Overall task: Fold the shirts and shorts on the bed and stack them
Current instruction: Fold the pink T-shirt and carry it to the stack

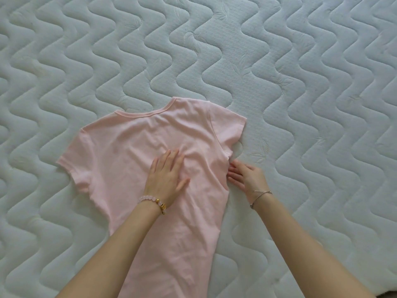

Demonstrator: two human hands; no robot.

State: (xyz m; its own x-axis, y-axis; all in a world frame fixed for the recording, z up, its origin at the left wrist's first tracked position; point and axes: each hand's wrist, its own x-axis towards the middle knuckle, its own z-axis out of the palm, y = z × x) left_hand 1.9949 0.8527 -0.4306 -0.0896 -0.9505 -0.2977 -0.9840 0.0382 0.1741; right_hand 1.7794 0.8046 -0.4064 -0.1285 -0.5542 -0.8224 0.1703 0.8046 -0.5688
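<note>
One pale pink T-shirt (129, 147) lies spread out, collar pointing away from the person, on a quilted white mattress (300, 82) with wavy stitching. One short sleeve sticks out well to the left of the left hand. The left hand (166, 175) rests flat on the middle of the shirt, fingers straight and slightly spread, pressing cloth that wrinkles around it. A pink bead bracelet (150, 200) circles that wrist. Just to its right, the right hand (247, 176) lies on the mattress, fingers straight, grasping nothing, tips touching the shirt's side edge below the other sleeve. A thin silver chain bracelet (261, 194) sits at this wrist
</note>
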